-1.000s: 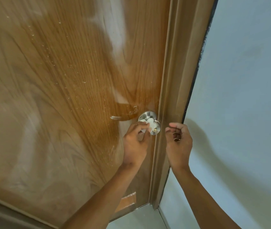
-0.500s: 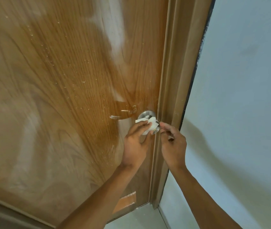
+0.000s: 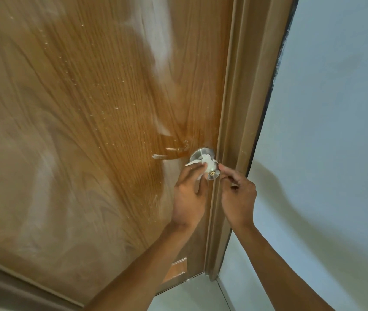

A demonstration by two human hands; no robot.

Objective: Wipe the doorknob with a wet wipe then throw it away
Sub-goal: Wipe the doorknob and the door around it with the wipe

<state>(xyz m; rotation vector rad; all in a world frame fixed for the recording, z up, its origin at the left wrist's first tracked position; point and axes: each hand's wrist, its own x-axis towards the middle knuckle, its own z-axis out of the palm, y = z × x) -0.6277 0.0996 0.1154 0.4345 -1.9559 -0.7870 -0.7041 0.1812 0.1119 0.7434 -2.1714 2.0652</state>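
Observation:
A round silver doorknob (image 3: 212, 173) with a brass keyhole juts from the wooden door (image 3: 88, 131) beside the frame. A white wet wipe (image 3: 207, 162) is draped over the knob's top and left side. My left hand (image 3: 188, 198) holds the wipe against the knob's left side with its fingers curled round it. My right hand (image 3: 238, 194) reaches the knob from the right and pinches the wipe's right edge between thumb and forefinger. The knob's far side is hidden by the wipe.
The brown door frame (image 3: 234, 131) runs just right of the knob. A pale blue wall (image 3: 324, 153) fills the right side. Light floor (image 3: 189, 297) shows below the door. White smears mark the door's surface.
My right hand has moved left from beside the frame up to the knob and now pinches the wipe. The wipe has shifted up over the knob's top, uncovering the keyhole face.

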